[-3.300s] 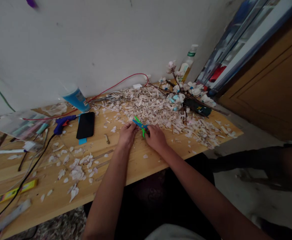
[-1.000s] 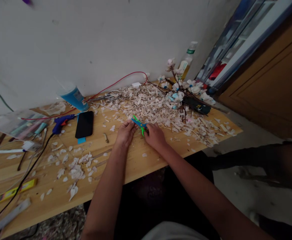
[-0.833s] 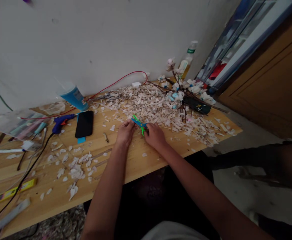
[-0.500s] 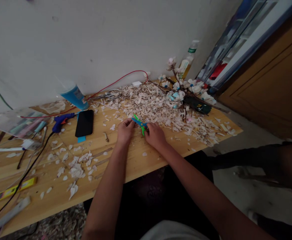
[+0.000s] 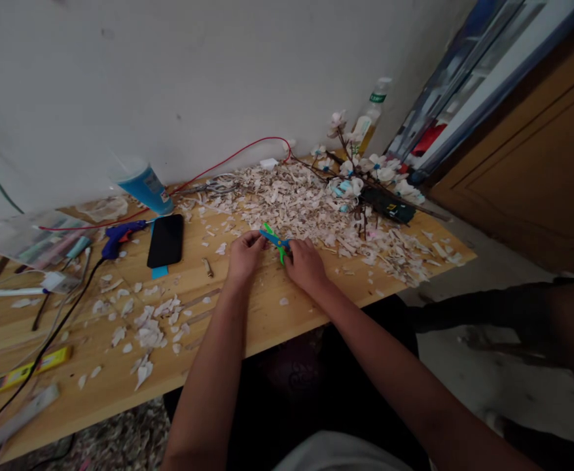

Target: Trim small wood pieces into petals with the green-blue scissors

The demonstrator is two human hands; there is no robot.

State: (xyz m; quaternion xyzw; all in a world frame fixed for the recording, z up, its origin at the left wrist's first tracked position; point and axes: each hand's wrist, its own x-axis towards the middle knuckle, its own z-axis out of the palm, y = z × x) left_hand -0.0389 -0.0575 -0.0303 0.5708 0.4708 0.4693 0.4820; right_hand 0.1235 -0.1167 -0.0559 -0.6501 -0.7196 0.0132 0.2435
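My right hand [image 5: 305,263] is closed on small blue and green scissors [image 5: 274,240], whose blades point left toward my left hand [image 5: 244,254]. The fingers of my left hand are pinched together at the blade tips; what they hold is too small to make out. Both hands rest on a wooden table [image 5: 277,320] at the near edge of a big heap of pale paper scraps [image 5: 296,203].
A black phone [image 5: 165,240], a blue glue gun [image 5: 120,234] with a black cord, a blue tube [image 5: 144,188] and a red wire [image 5: 237,157] lie to the left and behind. A branch with white paper flowers [image 5: 365,176] and a bottle [image 5: 370,118] stand at the back right. More scraps [image 5: 149,327] lie front left.
Both hands stay in about the same place with the scissors between them. The view has shifted slightly.
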